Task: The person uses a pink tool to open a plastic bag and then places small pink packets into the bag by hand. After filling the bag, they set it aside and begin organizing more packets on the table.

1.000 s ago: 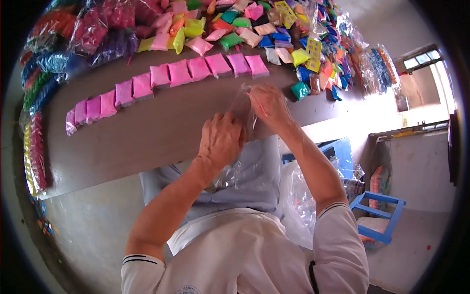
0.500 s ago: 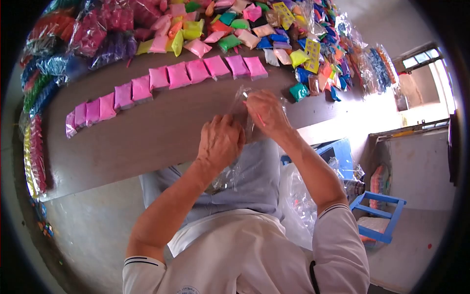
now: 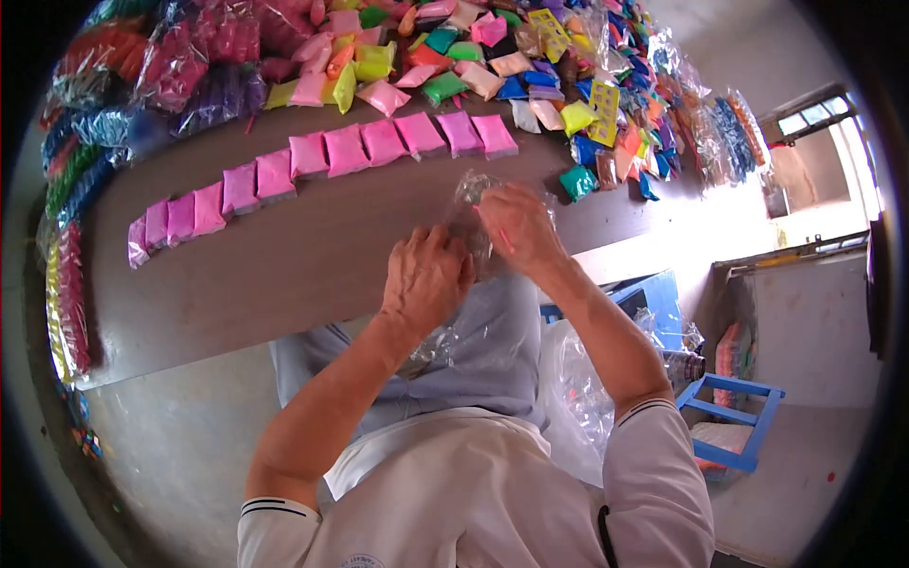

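Near the front edge of the brown worktop [image 3: 284,246], both hands are at a crumpled clear plastic bag [image 3: 471,194], which lies between them and juts out past the right fingertips. The right hand [image 3: 521,227] has its grip closed, fingers bunched on the bag, with a thin pink stick [image 3: 507,239] showing along the palm side. The left hand [image 3: 426,275] rests just beside it, back up and fingers curled; whether its grip is shut on the plastic, I cannot tell. Beyond the hands, well apart from them, a row of pink and purple packets [image 3: 344,150] curves across the worktop, the packets close together side by side. Behind that row lies a heap of small packets in many colours [image 3: 483,76], with a yellow card [image 3: 603,112] among them. Loose clear plastic [image 3: 440,348] lies over the person's grey-clad lap [image 3: 398,383], and a blue frame [image 3: 734,412] stands on the right.
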A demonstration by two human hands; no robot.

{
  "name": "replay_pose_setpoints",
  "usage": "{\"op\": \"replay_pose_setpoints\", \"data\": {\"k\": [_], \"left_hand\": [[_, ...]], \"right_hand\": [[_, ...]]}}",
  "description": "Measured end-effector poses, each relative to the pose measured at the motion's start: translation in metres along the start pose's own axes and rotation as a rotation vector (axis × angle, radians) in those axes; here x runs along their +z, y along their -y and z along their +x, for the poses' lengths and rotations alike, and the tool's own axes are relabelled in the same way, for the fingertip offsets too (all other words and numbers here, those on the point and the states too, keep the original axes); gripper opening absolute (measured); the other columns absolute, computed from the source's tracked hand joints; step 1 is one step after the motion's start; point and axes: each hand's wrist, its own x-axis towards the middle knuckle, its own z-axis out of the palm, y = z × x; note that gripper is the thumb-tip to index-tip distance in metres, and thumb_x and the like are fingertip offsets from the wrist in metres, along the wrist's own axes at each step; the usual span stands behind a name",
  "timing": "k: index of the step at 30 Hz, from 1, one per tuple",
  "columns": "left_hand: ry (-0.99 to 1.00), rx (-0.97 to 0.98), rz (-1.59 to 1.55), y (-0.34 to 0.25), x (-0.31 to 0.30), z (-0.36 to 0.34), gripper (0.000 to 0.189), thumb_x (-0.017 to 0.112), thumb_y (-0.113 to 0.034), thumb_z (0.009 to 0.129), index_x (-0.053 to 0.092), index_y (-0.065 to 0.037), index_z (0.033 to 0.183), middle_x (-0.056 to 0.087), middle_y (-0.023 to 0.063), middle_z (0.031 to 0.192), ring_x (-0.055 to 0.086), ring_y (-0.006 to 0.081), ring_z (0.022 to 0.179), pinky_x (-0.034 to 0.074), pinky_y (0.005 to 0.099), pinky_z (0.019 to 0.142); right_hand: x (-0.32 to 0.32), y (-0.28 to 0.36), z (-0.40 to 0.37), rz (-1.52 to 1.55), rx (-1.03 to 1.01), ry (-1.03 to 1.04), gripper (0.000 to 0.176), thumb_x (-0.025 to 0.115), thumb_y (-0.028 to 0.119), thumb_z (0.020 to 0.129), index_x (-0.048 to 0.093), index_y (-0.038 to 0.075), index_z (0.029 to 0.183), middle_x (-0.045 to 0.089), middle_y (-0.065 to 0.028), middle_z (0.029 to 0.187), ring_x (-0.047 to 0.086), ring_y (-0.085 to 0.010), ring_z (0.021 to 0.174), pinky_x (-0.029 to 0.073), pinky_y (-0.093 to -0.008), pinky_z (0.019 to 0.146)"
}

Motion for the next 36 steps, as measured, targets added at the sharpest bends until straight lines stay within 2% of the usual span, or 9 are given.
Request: {"op": "replay_pose_setpoints", "data": {"k": [3, 5, 9, 20, 24, 26, 30, 33, 36], "left_hand": [[-0.005, 0.014, -0.05, -0.003, 0.001, -0.002, 0.014, 0.072, -0.018, 0.079, 0.065, -0.006, 0.074, 0.06, 0.01, 0.082, 0.063, 0.0312, 0.079, 0.054, 0.0448, 0.069], [-0.057, 0.032, -0.017, -0.002, 0.001, 0.0, 0.015, 0.072, -0.018, 0.079, 0.064, -0.007, 0.073, 0.06, 0.0101, 0.082, 0.063, 0.0313, 0.08, 0.053, 0.0453, 0.068], [0.0, -0.003, -0.032, 0.0, 0.0, 0.0, 0.016, 0.072, -0.018, 0.078, 0.063, -0.007, 0.073, 0.06, 0.0104, 0.083, 0.063, 0.0316, 0.081, 0.053, 0.0458, 0.068], [0.023, -0.003, -0.012, -0.004, -0.004, -0.001, 0.016, 0.071, -0.019, 0.079, 0.063, -0.007, 0.073, 0.059, 0.011, 0.084, 0.062, 0.0316, 0.082, 0.053, 0.0455, 0.069], [0.051, -0.015, -0.022, -0.001, -0.002, 0.001, 0.016, 0.071, -0.019, 0.08, 0.063, -0.007, 0.073, 0.059, 0.0109, 0.083, 0.062, 0.0314, 0.082, 0.053, 0.0455, 0.069], [0.024, -0.013, -0.038, -0.002, -0.001, -0.001, 0.016, 0.071, -0.019, 0.08, 0.063, -0.006, 0.073, 0.059, 0.0108, 0.082, 0.063, 0.0311, 0.082, 0.053, 0.0456, 0.069], [0.004, 0.019, -0.006, -0.002, -0.004, 0.003, 0.016, 0.071, -0.019, 0.08, 0.063, -0.006, 0.073, 0.06, 0.0107, 0.081, 0.063, 0.031, 0.082, 0.053, 0.0456, 0.067], [0.024, -0.002, -0.02, -0.002, -0.001, 0.002, 0.017, 0.071, -0.019, 0.079, 0.063, -0.006, 0.073, 0.06, 0.0109, 0.081, 0.063, 0.0312, 0.082, 0.052, 0.0456, 0.067], [0.005, 0.011, -0.006, -0.002, -0.002, -0.001, 0.017, 0.072, -0.019, 0.079, 0.062, -0.006, 0.073, 0.059, 0.0111, 0.083, 0.062, 0.0312, 0.082, 0.052, 0.0455, 0.068]], "right_hand": [[-0.002, -0.001, -0.008, -0.012, 0.124, 0.046, 0.018, 0.063, 0.007, 0.087, 0.051, 0.002, 0.074, 0.052, -0.0139, 0.075, 0.057, -0.0368, 0.078, 0.045, -0.0481, 0.073], [-0.009, -0.013, 0.003, -0.065, 0.176, 0.009, 0.011, 0.065, 0.006, 0.076, 0.054, 0.005, 0.072, 0.056, -0.0129, 0.077, 0.058, -0.0359, 0.082, 0.046, -0.044, 0.075], [-0.003, -0.001, -0.002, 0.024, 0.031, -0.036, 0.012, 0.065, 0.007, 0.076, 0.054, 0.006, 0.071, 0.056, -0.0132, 0.076, 0.057, -0.0362, 0.081, 0.046, -0.0449, 0.075], [-0.007, -0.014, 0.007, -0.023, 0.199, -0.058, 0.011, 0.064, 0.004, 0.08, 0.054, 0.003, 0.074, 0.057, -0.0153, 0.078, 0.058, -0.0388, 0.08, 0.046, -0.0473, 0.075], [0.013, -0.014, -0.002, 0.083, -0.012, -0.126, 0.007, 0.064, 0.004, 0.08, 0.058, 0.003, 0.077, 0.06, -0.0152, 0.081, 0.059, -0.0385, 0.083, 0.048, -0.0471, 0.078], [0.005, 0.006, 0.001, 0.076, 0.165, -0.008, 0.004, 0.063, 0.004, 0.081, 0.06, 0.003, 0.079, 0.062, -0.0154, 0.084, 0.06, -0.038, 0.085, 0.048, -0.0458, 0.079], [-0.002, -0.003, 0.018, -0.021, 0.171, -0.037, 0.008, 0.063, 0.003, 0.081, 0.057, 0.003, 0.077, 0.061, -0.0164, 0.083, 0.06, -0.0388, 0.084, 0.048, -0.046, 0.078], [0.006, 0.004, 0.013, 0.077, 0.108, -0.024, 0.01, 0.064, 0.011, 0.069, 0.057, 0.005, 0.072, 0.061, -0.0131, 0.081, 0.059, -0.0353, 0.084, 0.047, -0.0449, 0.078], [-0.003, -0.005, 0.017, -0.05, 0.245, -0.05, 0.009, 0.064, 0.006, 0.069, 0.056, 0.004, 0.071, 0.061, -0.014, 0.081, 0.059, -0.0366, 0.083, 0.047, -0.0455, 0.076]]}}
